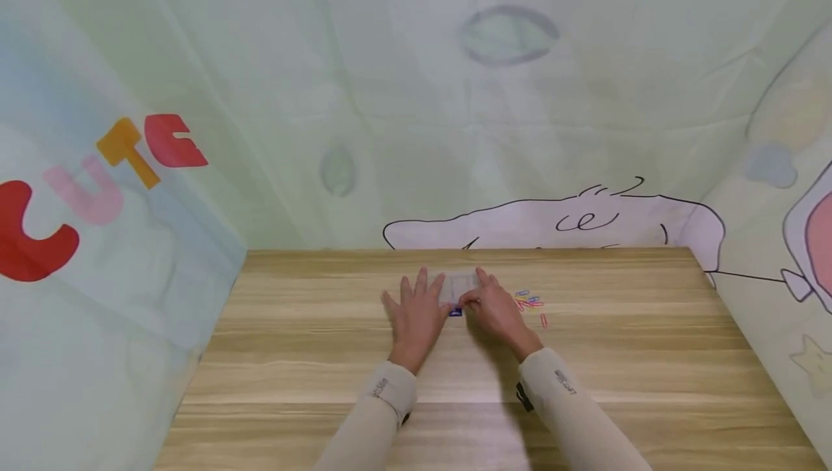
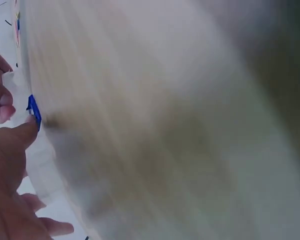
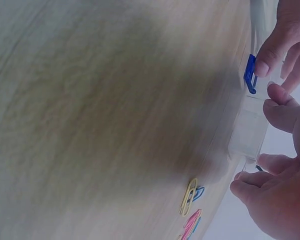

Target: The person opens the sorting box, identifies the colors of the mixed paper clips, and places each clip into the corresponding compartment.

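A clear plastic box (image 1: 460, 286) with a blue latch (image 1: 455, 311) on its near side sits on the table between both hands. My left hand (image 1: 416, 316) lies along the box's left side with fingers spread. Its thumb touches the blue latch, which also shows in the right wrist view as a blue clip (image 3: 250, 75). My right hand (image 1: 499, 310) holds the right part of the box (image 3: 247, 135), fingers bent round its side and thumb over the top near the latch.
Several coloured paper clips (image 1: 529, 303) lie in a loose pile just right of the right hand, with one red paper clip (image 1: 544, 321) apart from them. The wooden table (image 1: 292, 370) ends at a printed cloth backdrop (image 1: 292, 131) behind and at both sides.
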### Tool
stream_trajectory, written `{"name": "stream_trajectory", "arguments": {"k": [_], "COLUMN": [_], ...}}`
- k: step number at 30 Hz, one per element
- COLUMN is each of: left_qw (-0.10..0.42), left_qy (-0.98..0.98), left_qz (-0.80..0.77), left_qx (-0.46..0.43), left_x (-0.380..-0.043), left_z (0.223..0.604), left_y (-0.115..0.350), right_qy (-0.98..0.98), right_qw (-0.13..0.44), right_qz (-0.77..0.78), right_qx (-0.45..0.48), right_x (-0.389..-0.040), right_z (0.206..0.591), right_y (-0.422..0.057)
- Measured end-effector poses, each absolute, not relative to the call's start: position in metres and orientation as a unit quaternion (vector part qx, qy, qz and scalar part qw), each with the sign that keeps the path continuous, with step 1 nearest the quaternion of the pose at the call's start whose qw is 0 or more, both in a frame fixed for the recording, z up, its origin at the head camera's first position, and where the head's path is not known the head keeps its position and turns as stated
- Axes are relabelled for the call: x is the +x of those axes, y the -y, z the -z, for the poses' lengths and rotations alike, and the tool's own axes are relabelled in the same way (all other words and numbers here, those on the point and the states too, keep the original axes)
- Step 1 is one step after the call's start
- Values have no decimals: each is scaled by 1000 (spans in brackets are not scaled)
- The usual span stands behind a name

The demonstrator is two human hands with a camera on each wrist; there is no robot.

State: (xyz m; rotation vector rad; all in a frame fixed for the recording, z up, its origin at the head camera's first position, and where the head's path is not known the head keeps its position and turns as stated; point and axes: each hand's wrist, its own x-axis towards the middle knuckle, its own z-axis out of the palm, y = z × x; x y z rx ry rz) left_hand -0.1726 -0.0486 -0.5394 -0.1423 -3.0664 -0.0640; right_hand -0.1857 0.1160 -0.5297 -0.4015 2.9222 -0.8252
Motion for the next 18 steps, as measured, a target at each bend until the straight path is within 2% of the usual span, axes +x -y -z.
{"name": "stream_trajectory", "arguments": {"k": [7, 13, 18], "left_qw": [52, 31, 11], "left_qy": [996, 990, 979], "left_qz": [78, 122, 176], "left_qx": [8, 56, 103], "left_x": [-172, -170, -169], "left_z": [540, 540, 540], "left_y": [43, 44, 43], "right_qy": [-953, -951, -951], "right_qw": [40, 47, 29], "right_qz": [270, 275, 274], "right_qx": [-131, -130, -142], "right_x": [-185, -183, -181], "right_z": [531, 533, 534], "right_y": [-116, -117, -118]}}
